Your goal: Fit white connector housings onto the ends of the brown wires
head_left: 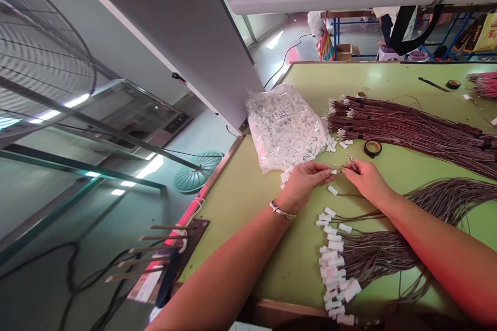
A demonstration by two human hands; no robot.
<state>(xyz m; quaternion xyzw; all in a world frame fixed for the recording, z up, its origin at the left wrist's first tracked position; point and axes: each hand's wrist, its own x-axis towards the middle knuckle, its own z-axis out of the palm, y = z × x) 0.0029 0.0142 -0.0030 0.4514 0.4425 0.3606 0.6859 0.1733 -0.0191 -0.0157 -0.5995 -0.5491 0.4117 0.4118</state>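
Observation:
My left hand, with a band at the wrist, pinches a small white connector between thumb and fingertips. Just to its right, my right hand is closed on a small bunch of brown wires whose tips point up and left. Another white connector on a wire lies below the hands. Nearer the front edge is a pile of white connectors attached to brown wires. A clear plastic bag full of white connectors rests behind my left hand.
Long bundles of brown wires stretch across the green table. Black tape rolls lie around them. Pink wires are at the far right. A rack with rods sits on the left edge; a fan stands beyond.

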